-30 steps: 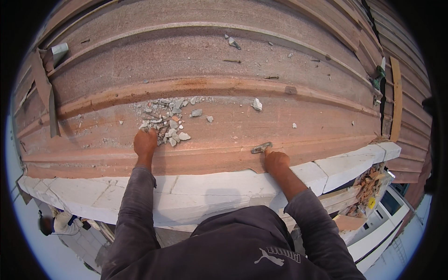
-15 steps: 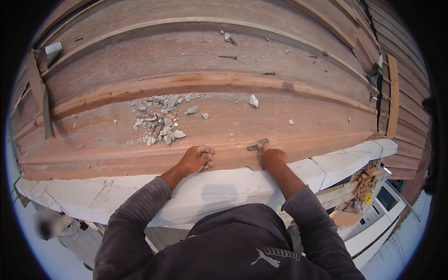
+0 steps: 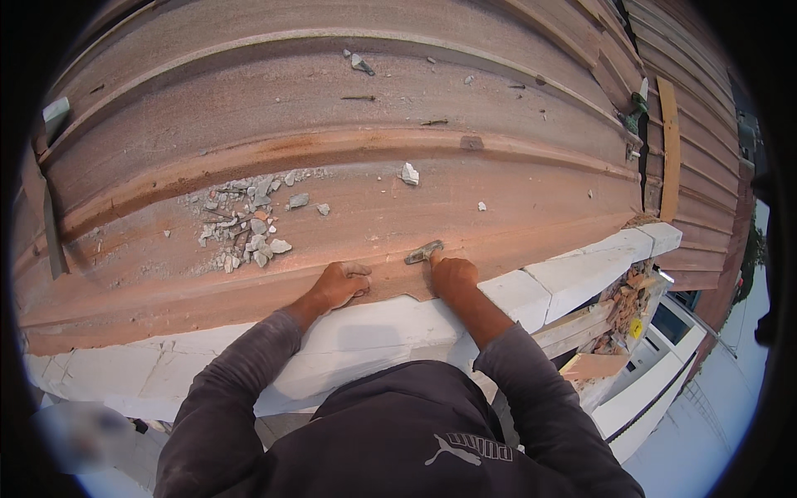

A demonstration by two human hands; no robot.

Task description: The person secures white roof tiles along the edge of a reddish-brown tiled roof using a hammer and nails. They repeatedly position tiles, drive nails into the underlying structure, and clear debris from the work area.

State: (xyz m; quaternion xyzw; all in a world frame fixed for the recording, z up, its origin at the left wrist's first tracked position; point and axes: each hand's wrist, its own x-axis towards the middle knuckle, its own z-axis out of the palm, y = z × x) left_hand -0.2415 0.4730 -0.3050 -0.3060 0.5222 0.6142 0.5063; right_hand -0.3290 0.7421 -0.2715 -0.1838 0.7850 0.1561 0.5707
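Observation:
My right hand (image 3: 456, 277) is wrapped around the handle of a hammer. The worn grey hammer head (image 3: 424, 252) points left, low over the reddish metal roof sheet (image 3: 531, 178). To its left, my left hand (image 3: 339, 285) is closed at the sheet's near edge, fingers curled under. Whatever it may hold is hidden from view. Just below both hands runs a white block ledge (image 3: 390, 332), and the edge of the sheet meets it. A small notch shows in that edge between my hands.
Broken rubble (image 3: 253, 220) lies heaped on the sheet beyond my left hand. A loose white chunk (image 3: 409, 173) and several scraps are scattered farther up. Bent metal strip (image 3: 41, 207) sticks up at far left. A wooden plank (image 3: 668, 149) lies at right, brick debris (image 3: 631, 307) below it.
The whole scene has shifted left in the picture as my head turned. My left hand has come a little closer to the hammer, which my right hand still grips.

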